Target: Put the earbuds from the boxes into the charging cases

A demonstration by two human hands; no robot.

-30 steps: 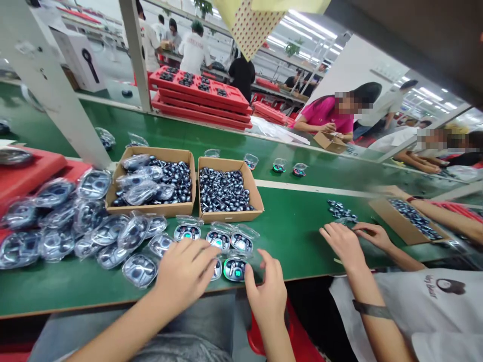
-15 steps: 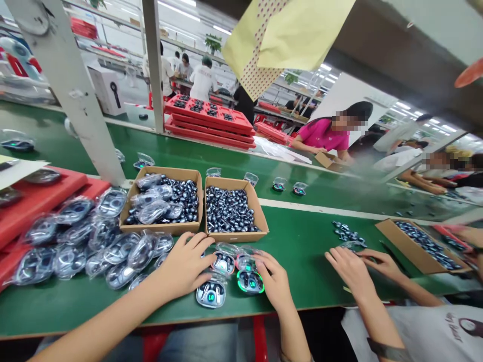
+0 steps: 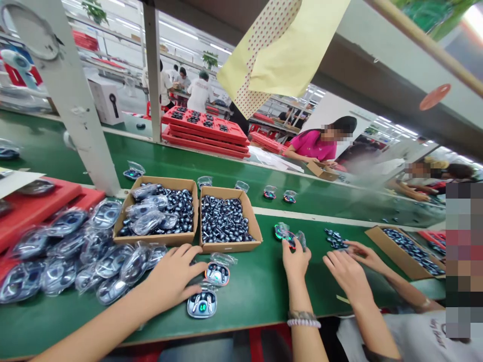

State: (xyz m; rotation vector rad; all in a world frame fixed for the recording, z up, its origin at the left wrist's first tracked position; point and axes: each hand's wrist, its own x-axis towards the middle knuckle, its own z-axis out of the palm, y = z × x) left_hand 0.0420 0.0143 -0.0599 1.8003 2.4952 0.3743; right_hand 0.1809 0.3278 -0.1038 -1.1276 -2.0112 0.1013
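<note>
My left hand (image 3: 175,274) rests over the green work surface with its fingers spread. Its fingertips lie at the left edges of two open earbud charging cases. The nearer case (image 3: 202,304) shows a green lit display; the other case (image 3: 218,274) has an orange glowing rim and a clear lid tipped back. Farther right, my right hand (image 3: 296,259) grips a lit earbud charging case (image 3: 281,232) with green and red glow. Its fingers partly hide the case, and I cannot tell whether a second one is with it.
Two cardboard boxes of earbuds, a left box (image 3: 154,239) and a right box (image 3: 231,246), stand behind my hands. Wrapped cases (image 3: 60,271) pile up at left beside red trays (image 3: 45,201). A co-worker's hands (image 3: 349,274) work close on my right, near a box (image 3: 390,254) of earbuds.
My right hand has moved right and away from me, carrying a lit case from beside the other two. My left hand has stayed by the remaining pair. The view has shifted slightly.
</note>
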